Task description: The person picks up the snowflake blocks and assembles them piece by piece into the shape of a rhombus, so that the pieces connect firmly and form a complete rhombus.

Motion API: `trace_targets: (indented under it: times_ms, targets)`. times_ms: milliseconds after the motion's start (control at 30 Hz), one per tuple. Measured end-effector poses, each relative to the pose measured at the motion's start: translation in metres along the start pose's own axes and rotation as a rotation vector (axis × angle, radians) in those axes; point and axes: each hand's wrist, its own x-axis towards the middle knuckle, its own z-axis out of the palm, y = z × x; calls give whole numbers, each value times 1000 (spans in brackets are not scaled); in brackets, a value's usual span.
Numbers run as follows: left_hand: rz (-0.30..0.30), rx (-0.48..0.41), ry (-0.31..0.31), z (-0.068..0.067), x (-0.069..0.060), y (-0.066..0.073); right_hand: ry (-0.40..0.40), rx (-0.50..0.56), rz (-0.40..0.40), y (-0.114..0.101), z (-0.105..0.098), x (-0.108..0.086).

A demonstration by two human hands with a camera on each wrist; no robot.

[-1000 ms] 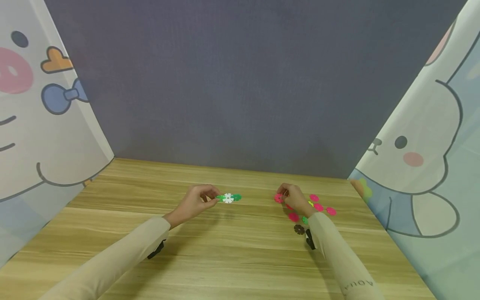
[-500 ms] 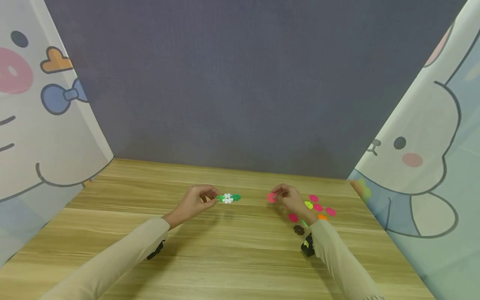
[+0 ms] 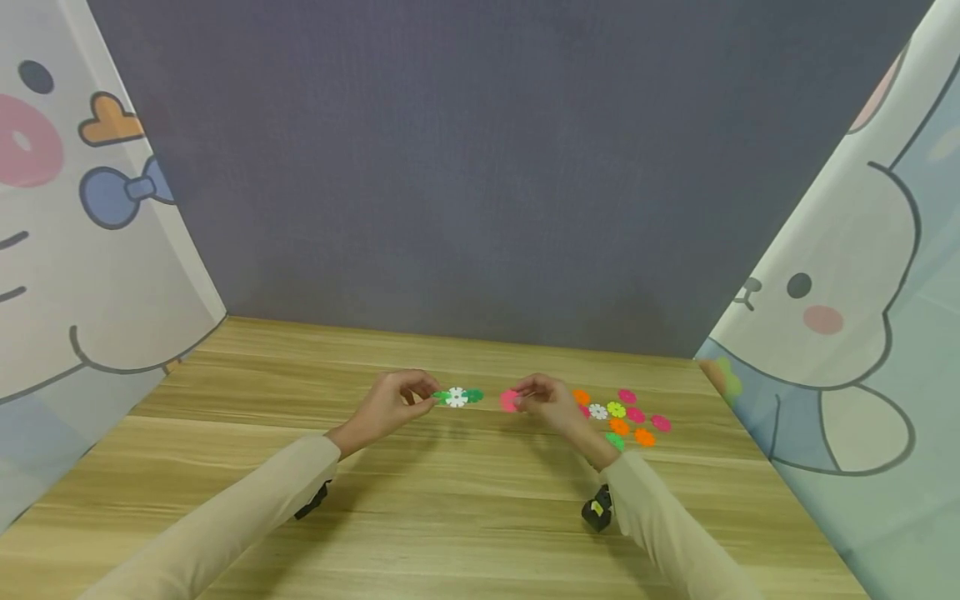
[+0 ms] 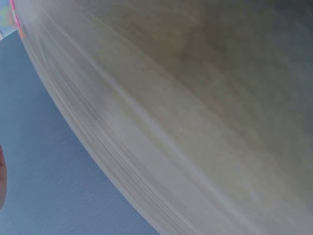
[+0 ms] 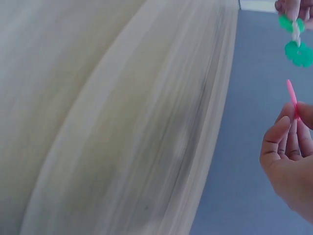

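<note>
In the head view the left hand (image 3: 395,404) pinches one end of a short row of joined notched discs: a green one at the fingers, a white disc (image 3: 456,397) in the middle and a green disc (image 3: 474,395) at the right end. The right hand (image 3: 551,403) pinches a pink disc (image 3: 508,401) by its right side, a small gap away from the row. The right wrist view shows the pink disc (image 5: 292,93) edge-on between thumb and fingers of the right hand (image 5: 288,161), apart from the green disc (image 5: 299,54). Only a sliver of the left hand (image 4: 2,178) shows in the left wrist view.
Right of the right hand, loose discs lie on the wooden table (image 3: 450,517): several pink, several orange (image 3: 644,437), a yellow one (image 3: 616,409), a white one (image 3: 597,412) and a green one (image 3: 615,441). A dark panel (image 3: 465,167) stands behind.
The right hand has moved left with the pink disc, closer to the joined discs, uncovering orange and white discs; its forearm now hides the brown one. The left hand has stayed in place.
</note>
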Motion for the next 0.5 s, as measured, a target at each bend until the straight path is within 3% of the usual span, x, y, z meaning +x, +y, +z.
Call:
trace_targets:
  times_ms: [500]
  targets:
    - [18,-8,3,2,-1,0,58,95,34,-14,23,3]
